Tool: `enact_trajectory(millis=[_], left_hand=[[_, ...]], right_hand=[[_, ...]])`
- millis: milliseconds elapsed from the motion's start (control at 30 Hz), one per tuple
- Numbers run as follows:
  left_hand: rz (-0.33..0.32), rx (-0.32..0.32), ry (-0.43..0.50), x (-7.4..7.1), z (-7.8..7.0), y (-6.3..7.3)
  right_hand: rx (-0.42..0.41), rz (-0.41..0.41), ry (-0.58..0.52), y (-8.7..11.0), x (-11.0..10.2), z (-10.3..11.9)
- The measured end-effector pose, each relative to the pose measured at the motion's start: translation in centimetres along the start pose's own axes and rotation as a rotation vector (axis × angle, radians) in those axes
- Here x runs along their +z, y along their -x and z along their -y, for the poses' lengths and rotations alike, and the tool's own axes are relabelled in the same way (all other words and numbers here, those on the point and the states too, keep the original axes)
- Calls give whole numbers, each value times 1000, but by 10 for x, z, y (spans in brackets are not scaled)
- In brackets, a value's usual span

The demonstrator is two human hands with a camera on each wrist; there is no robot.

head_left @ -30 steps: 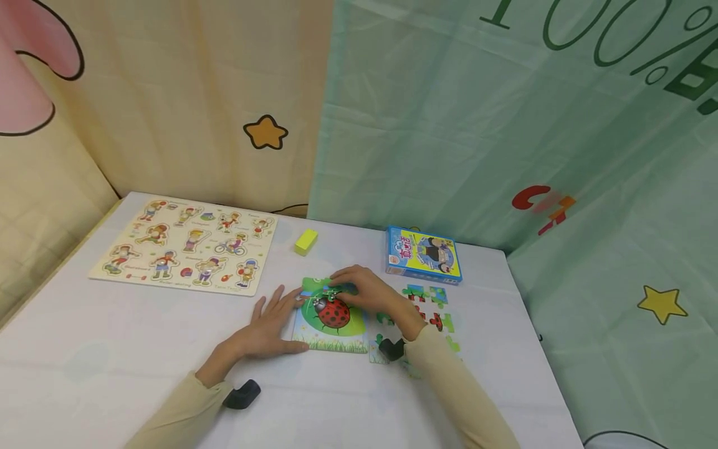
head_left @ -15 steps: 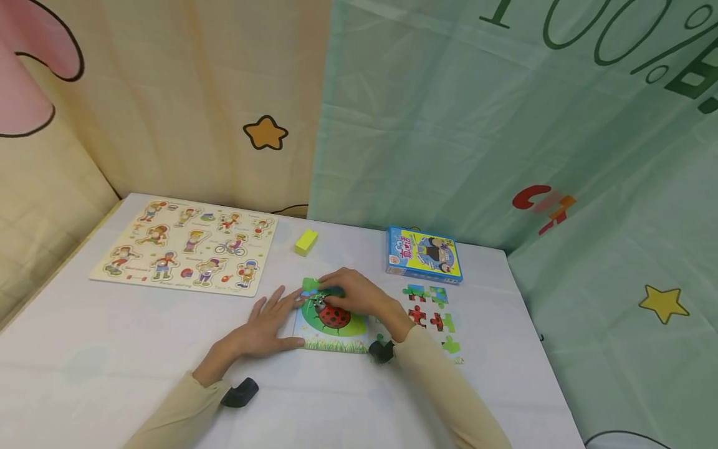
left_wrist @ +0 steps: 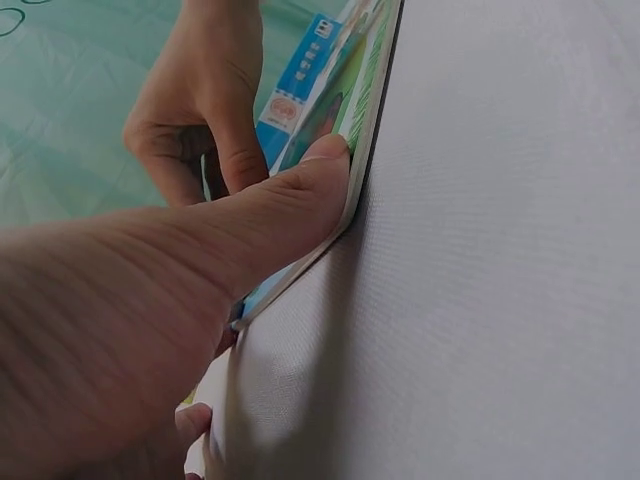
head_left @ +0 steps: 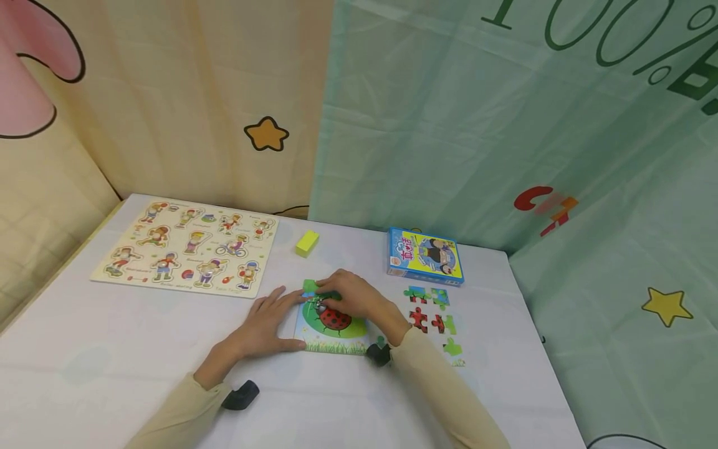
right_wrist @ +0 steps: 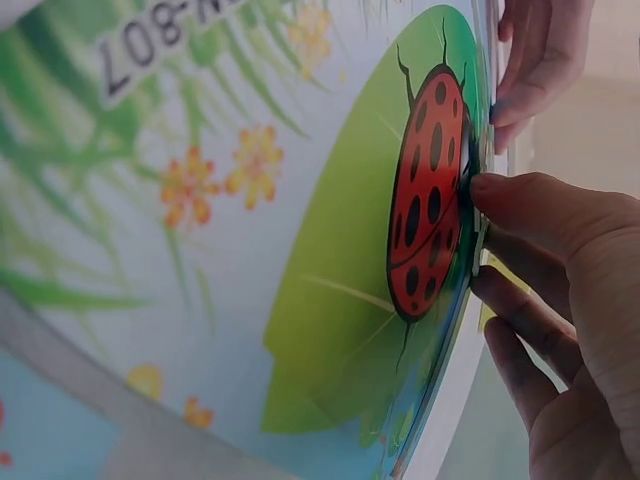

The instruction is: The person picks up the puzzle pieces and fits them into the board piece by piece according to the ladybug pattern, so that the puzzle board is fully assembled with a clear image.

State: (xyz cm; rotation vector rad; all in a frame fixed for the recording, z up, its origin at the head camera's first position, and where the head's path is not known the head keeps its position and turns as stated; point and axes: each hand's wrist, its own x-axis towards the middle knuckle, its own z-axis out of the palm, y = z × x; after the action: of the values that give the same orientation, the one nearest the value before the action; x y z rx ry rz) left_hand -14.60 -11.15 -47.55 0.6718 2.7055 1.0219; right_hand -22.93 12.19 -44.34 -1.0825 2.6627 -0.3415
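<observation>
A ladybug puzzle board (head_left: 336, 346) lies flat at the middle of the table. My left hand (head_left: 263, 324) steadies its left side with spread, fairly straight fingers; in the left wrist view the thumb (left_wrist: 300, 195) presses on the board's corner. Above the ladybug, my right hand (head_left: 356, 298) pinches a thin puzzle piece (right_wrist: 481, 250) between thumb and fingers, right at the board's surface; the hand hides most of the piece. A green piece (head_left: 310, 285) sits at the board's top left corner. Loose puzzle pieces (head_left: 418, 318) lie right of the board, some behind the right forearm.
A picture board of sports figures (head_left: 193, 249) lies at the back left. A yellow block (head_left: 306, 244) stands behind the ladybug board, and a blue-and-yellow box (head_left: 425, 257) lies at the back right. Curtains hang around the table.
My right hand has moved slightly left over the top of the board, uncovering more loose pieces on the right. My left hand has barely moved.
</observation>
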Motion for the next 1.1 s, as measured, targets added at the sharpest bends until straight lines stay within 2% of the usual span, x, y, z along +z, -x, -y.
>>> enact_trajectory(millis=[433, 700, 833, 1100], left_hand=[[9, -13, 33, 0, -3, 0], [-10, 19, -74, -3, -1, -3], [4, 22, -112, -5, -1, -4], [10, 22, -135, -9, -3, -7]], right_hand=[[34, -5, 30, 0, 2, 5], [27, -13, 29, -1, 0, 8], [33, -16, 18, -1, 1, 7], [35, -28, 4, -2, 3, 6]])
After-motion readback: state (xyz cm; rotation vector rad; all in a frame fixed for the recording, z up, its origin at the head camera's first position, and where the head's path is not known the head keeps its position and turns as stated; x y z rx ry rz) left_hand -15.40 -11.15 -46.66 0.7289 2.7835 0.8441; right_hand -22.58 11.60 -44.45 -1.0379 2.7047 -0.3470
